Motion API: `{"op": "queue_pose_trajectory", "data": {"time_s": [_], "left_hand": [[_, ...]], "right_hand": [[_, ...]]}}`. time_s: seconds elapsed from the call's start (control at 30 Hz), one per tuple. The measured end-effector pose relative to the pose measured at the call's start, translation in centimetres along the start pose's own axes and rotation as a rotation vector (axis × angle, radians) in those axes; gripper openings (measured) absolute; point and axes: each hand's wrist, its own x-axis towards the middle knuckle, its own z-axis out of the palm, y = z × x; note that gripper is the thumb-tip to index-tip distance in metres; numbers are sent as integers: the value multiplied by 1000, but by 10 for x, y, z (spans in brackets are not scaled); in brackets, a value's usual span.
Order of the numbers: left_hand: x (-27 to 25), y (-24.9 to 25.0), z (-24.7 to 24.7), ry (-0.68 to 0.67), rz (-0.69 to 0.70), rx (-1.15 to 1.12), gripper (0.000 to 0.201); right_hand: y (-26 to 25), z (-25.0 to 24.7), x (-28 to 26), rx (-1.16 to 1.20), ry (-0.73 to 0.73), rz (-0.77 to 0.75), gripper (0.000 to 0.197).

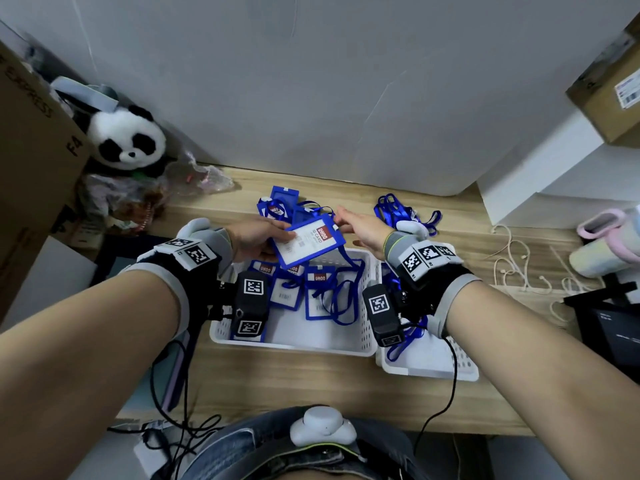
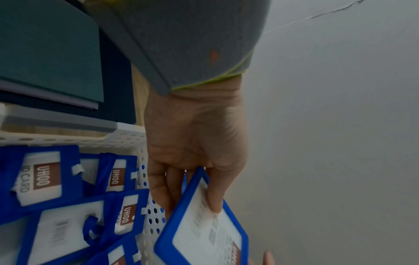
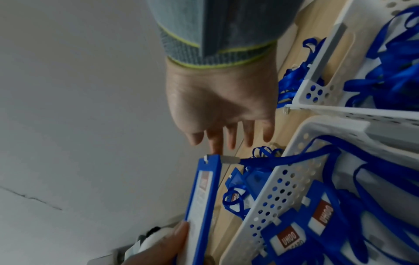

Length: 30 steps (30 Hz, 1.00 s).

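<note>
A blue ID card holder (image 1: pixel 308 242) (image 2: pixel 204 233) (image 3: pixel 201 193) with a white "UHOO" card hangs above the left white basket (image 1: pixel 294 346). My left hand (image 1: pixel 256 239) (image 2: pixel 192 143) grips its lower end, thumb on the face and fingers beneath. My right hand (image 1: pixel 360 226) (image 3: pixel 222 104) has straight, spread fingers, and its index tip touches the holder's top edge by the clip. A blue lanyard (image 1: pixel 349 271) (image 3: pixel 294 157) runs from that clip down into the basket, where several more holders (image 1: pixel 318 292) lie.
A second white basket (image 1: pixel 433 372) on the right holds blue lanyards. Loose holders (image 1: pixel 277 202) and lanyards (image 1: pixel 405 209) lie on the wooden desk behind. A panda plush (image 1: pixel 128 140) and cardboard box (image 1: pixel 31 150) stand left; white cords (image 1: pixel 519 261) and a black device (image 1: pixel 609 317) sit right.
</note>
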Motion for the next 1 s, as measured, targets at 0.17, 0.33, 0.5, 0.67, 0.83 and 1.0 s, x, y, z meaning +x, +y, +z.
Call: {"op": "queue_pose_trajectory", "data": {"time_s": [0.17,0.33,0.5,0.67,0.83,1.0], "left_hand": [[2,3,1,60,28,24,6],[5,2,0,129,15,109,25],[5,0,8,83,0,201,33],[6,8,25,86,28,352,30],[12,6,32,177,76,476,30],[15,5,33,177,121,637,35]], "right_hand": [[5,0,1,37,-75,41,35],[11,-7,1,19,-24,8,39],[12,-6,1,47,-19,-58,24],[6,4,-1,49,-36,-143,12],[3,9,-4,-54,-12,-149,21],[5,4,-7,-175,-47,-115,27]]}}
